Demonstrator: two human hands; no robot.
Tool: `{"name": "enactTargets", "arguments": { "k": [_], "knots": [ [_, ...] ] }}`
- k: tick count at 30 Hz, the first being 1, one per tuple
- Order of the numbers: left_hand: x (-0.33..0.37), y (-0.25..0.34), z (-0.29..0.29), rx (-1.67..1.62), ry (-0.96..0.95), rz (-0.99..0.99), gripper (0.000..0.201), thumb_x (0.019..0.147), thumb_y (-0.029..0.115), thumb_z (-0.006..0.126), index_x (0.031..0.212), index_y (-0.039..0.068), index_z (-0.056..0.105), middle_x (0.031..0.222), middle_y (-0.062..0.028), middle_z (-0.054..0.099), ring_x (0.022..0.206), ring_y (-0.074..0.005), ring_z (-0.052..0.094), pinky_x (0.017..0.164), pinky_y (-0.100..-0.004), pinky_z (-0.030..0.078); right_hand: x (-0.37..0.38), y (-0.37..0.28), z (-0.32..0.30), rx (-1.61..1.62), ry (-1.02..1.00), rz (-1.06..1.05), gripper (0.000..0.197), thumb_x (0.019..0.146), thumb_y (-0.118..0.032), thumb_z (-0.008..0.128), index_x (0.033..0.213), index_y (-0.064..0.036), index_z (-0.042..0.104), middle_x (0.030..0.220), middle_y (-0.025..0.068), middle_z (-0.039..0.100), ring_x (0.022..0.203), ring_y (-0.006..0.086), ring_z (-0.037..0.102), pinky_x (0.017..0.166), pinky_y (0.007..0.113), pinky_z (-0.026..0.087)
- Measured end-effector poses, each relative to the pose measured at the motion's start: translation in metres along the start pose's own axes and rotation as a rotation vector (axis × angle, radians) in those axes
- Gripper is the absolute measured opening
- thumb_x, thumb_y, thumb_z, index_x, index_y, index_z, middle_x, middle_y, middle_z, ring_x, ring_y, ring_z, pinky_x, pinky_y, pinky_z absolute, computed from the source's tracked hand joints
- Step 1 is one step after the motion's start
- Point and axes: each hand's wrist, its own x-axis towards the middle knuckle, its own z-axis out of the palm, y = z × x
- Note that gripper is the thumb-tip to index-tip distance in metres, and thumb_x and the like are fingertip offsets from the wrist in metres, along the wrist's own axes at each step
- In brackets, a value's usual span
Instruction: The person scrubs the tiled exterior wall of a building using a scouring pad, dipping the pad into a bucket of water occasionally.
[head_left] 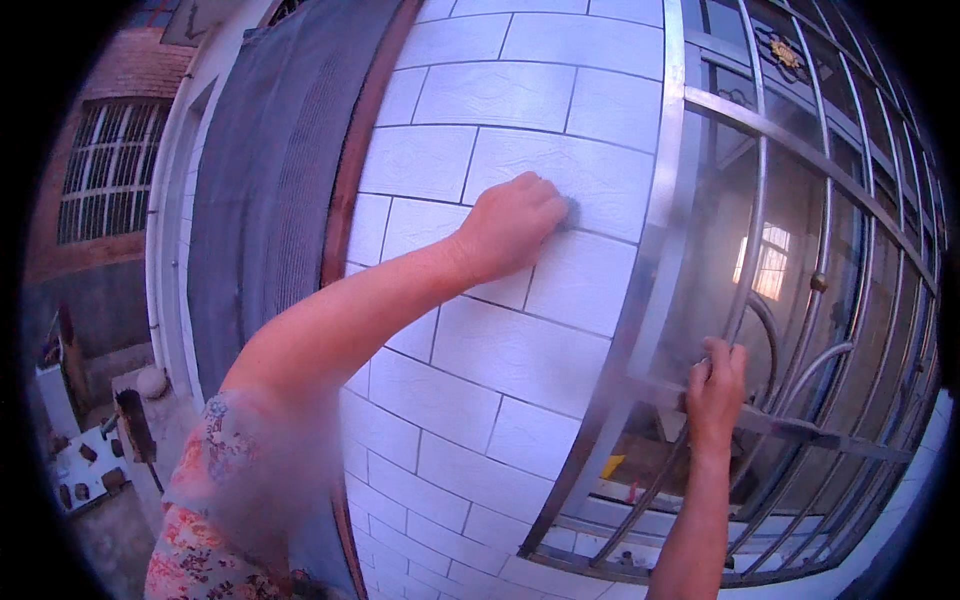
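My left hand (515, 225) is closed and pressed up against the white tiled wall (540, 95). A small dark grey scouring pad (572, 212) pokes out past its knuckles, flat on a tile near a grout line; the fingers hide most of it. Lower and to the right, my right hand (716, 395) is curled round an upright metal bar (757, 220) of the window grille. Its fingertips are partly hidden from this side.
The grille's steel frame (672, 120) stands out from the wall at the right, with glass behind. A dark curtain (265, 170) hangs in a doorway at the left, beside a brown door frame (362, 150). Clutter lies by a white board (92, 470) on the lower left ground.
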Motion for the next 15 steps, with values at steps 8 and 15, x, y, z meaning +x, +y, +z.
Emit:
{"name": "enactTargets", "arguments": {
  "k": [8, 15],
  "knots": [
    [0.06, -0.037, -0.006, 0.198, 0.05, -0.132, 0.014, 0.068, 0.0, 0.054, 0.081, 0.005, 0.056, 0.08, -0.012, 0.056, 0.081, -0.0305, 0.054, 0.07, -0.0406, 0.046, 0.0, 0.0, 0.004, -0.047, 0.016, -0.074, 0.021, 0.074, 0.003, 0.05, 0.092, -0.0055, 0.054, 0.09, 0.0149, 0.049, 0.079, 0.035, 0.055, 0.064, 0.043, 0.045],
    [0.008, 0.007, -0.006, -0.037, -0.097, -0.039, 0.014, 0.065, 0.001, 0.055, 0.078, 0.006, 0.052, 0.08, -0.0107, 0.054, 0.08, -0.0302, 0.053, 0.067, -0.0396, 0.047, 0.0, 0.004, 0.0, -0.065, 0.02, -0.05, 0.02, 0.074, 0.003, 0.05, 0.093, -0.0051, 0.053, 0.09, 0.0154, 0.049, 0.078, 0.0359, 0.055, 0.064, 0.043, 0.044]
  ]
}}
